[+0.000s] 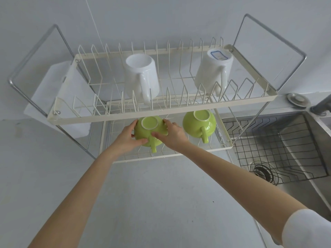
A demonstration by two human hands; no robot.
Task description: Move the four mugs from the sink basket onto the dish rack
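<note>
gripping the left green mug (149,132) from both sides: left hand (127,138) and right hand (172,136) wrap fingers around its upside-down body on the dish rack (161,111) lower tier, handle pointing toward the camera. second green mug (199,122) sits inverted just to its right, apart; two white mugs (141,77) (213,70) rest on the upper tier. sink basket (279,149) looks free of mugs, though its right edge is cut off.

Bare forearms; a white sleeve (308,228) covers the right upper arm
</note>
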